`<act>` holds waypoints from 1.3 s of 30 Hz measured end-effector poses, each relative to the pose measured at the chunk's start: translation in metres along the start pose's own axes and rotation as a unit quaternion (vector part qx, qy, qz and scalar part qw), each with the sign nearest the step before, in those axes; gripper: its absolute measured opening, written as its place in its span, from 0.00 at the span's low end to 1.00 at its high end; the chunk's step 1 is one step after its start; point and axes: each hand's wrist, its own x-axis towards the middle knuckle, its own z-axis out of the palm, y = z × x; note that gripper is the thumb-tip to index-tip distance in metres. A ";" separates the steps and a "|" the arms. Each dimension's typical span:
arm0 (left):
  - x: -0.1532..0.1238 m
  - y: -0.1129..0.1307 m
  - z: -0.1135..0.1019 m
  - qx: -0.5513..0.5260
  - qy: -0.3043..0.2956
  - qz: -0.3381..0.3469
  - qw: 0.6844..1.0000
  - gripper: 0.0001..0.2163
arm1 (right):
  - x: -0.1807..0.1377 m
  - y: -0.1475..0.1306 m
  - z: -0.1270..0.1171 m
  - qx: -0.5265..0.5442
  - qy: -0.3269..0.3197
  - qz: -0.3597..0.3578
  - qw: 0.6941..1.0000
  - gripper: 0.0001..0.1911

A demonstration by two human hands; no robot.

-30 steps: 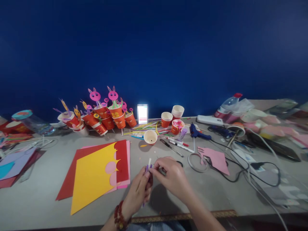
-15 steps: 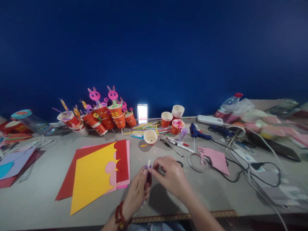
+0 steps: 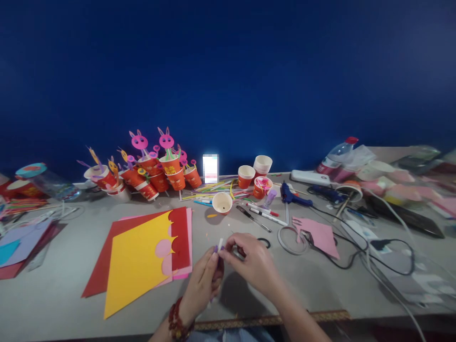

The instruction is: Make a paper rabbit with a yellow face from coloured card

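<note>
From where I operate, I see dark red, round beads in stacked strands forming a bracelet around the left wrist. Both forearms are bare. Faded blue, denim-like clothing shows beyond the worktop's front edge.

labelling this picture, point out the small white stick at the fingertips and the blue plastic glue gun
small white stick [image 3: 220, 243]: head view, exposed upper part
blue plastic glue gun [image 3: 293, 197]: head view, middle of casing

Plain dark-blue wall spans full view behind matte grey desk, appearing slightly lighter toward upper right.
</note>
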 end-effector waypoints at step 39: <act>-0.002 0.005 -0.010 0.073 -0.143 -0.012 0.987 0.20 | 0.017 0.030 -0.023 0.229 -0.243 -0.097 0.937 0.11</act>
